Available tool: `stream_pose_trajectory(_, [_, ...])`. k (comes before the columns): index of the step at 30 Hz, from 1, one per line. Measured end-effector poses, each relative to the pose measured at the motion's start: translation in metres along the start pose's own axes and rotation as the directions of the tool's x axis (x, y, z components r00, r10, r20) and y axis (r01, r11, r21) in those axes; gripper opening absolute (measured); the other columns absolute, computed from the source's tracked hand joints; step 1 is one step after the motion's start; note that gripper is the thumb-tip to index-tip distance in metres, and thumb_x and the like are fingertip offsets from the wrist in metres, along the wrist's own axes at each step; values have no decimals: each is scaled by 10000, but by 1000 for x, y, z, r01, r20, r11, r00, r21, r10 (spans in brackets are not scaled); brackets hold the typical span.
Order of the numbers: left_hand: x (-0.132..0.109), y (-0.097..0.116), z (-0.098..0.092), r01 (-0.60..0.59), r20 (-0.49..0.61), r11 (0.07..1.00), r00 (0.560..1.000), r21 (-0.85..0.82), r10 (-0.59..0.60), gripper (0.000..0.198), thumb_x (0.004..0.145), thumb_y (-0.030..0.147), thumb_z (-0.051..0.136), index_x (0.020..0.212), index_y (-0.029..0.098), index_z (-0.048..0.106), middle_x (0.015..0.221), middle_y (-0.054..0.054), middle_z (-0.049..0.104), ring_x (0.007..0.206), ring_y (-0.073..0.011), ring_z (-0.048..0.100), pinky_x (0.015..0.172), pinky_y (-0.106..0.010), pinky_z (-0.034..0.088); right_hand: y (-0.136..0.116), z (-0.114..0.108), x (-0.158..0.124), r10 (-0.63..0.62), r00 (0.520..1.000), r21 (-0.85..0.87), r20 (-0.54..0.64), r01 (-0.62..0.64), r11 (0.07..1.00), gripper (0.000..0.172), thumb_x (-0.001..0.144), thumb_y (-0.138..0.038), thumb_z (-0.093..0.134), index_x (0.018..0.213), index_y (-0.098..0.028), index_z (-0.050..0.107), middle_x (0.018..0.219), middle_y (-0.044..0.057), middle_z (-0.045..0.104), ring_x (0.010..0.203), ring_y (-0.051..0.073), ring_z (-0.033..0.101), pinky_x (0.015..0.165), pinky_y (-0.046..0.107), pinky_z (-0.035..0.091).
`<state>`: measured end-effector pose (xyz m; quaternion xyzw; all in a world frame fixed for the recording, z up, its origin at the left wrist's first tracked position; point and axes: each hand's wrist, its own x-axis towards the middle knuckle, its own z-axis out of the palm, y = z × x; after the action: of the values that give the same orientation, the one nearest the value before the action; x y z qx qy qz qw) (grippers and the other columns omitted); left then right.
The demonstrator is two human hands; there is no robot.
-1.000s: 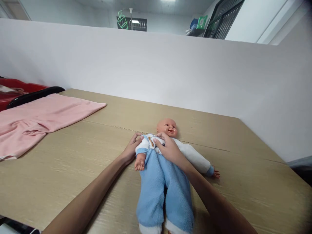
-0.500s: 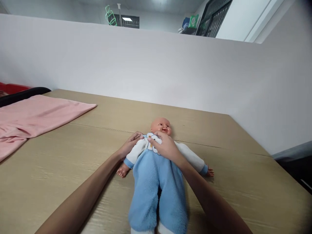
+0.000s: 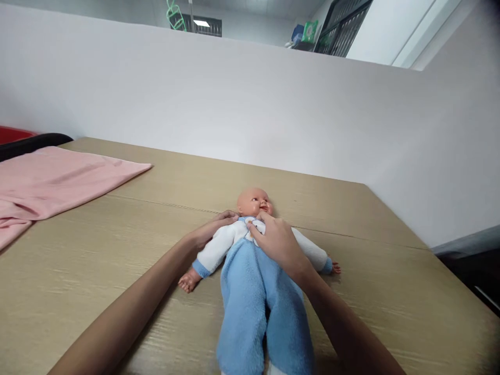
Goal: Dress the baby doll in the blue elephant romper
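Observation:
A baby doll (image 3: pixel 254 202) lies on its back on the table, head away from me, face turned to the right. It wears a fleece outfit (image 3: pixel 244 291) with blue legs, white sleeves and a white-and-blue patterned chest. At the shoulder on the left, my left hand (image 3: pixel 216 225) has its fingers curled against the collar, partly hidden behind the sleeve. My right hand (image 3: pixel 279 239) lies over the chest, thumb and fingers closed on the cloth just below the doll's chin. Both doll arms stretch out sideways, and one bare doll hand (image 3: pixel 189 280) shows beside my left forearm.
A pink cloth (image 3: pixel 66 179) is spread over the left part of the wooden table (image 3: pixel 128 250). Behind it are a black curved edge (image 3: pixel 37 143) and a red object (image 3: pixel 13 134). A white partition (image 3: pixel 219 99) borders the table's far side.
The doll's lower body has swung right and its head has shifted slightly left. My left hand has slid toward the neck; my right hand has moved right along the chest. The camera view has shifted slightly.

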<state>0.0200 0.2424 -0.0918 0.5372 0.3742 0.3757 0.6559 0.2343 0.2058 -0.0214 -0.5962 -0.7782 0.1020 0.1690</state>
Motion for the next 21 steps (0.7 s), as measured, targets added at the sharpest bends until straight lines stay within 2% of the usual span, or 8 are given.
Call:
stream_pose_trajectory(2, [-6,10,-5,-16,25,992,1000,126,13,432,939,556,758,1156,204,633,1309,-93,684,1301,-284,604,1187,-422,452,2,-5,-1,22,1000,-39,7,-21,999,240,1061,-414,615,1039,-195,708,999,122,831,913,290,755,705,330,347])
stream_pose_trajectory(4, [-13,20,-14,13,74,944,997,328,-39,563,879,594,803,1222,212,574,1370,-103,656,1332,-299,586,1177,-427,451,4,-7,-2,38,999,-51,16,-38,998,264,1056,-435,626,1082,-188,713,1032,118,836,953,293,763,718,327,357])
stream_pose_trajectory(7, [-23,30,-28,101,111,821,974,561,-196,727,835,632,815,1343,227,488,1376,-113,662,1265,-315,630,1044,-408,522,6,-10,-1,64,996,-103,53,-59,993,332,1063,-472,611,1137,-175,736,1092,141,837,1008,307,766,742,333,378])
stream_pose_trajectory(9, [-27,33,-35,98,117,768,969,633,-219,694,869,614,768,1379,233,491,1336,-96,688,1210,-310,651,991,-391,532,8,-14,-1,90,993,-149,81,-77,986,370,1064,-492,604,1150,-165,754,1135,161,831,1048,325,762,764,342,390])
stream_pose_trajectory(12, [-29,34,-40,26,170,735,967,678,-190,610,917,537,713,1424,243,542,1393,-73,685,1271,-310,632,1064,-387,500,9,-22,-2,128,985,-193,111,-105,975,389,1054,-501,615,1150,-153,762,1137,170,828,1060,348,758,766,355,389])
stream_pose_trajectory(15, [-28,36,-38,-10,217,741,959,672,-184,564,927,481,692,1426,235,597,1436,-65,683,1321,-316,618,1122,-390,474,9,-25,-3,120,984,-181,129,-95,979,349,1053,-481,620,1088,-164,763,1060,152,831,1000,331,757,735,352,365])
stream_pose_trajectory(21, [-24,35,-33,19,207,763,958,646,-200,593,923,451,664,1471,231,606,1553,-55,650,1421,-308,576,1202,-373,410,12,-17,-2,-40,992,84,116,31,996,299,1051,-466,605,923,-218,711,941,74,811,858,245,714,703,321,352])
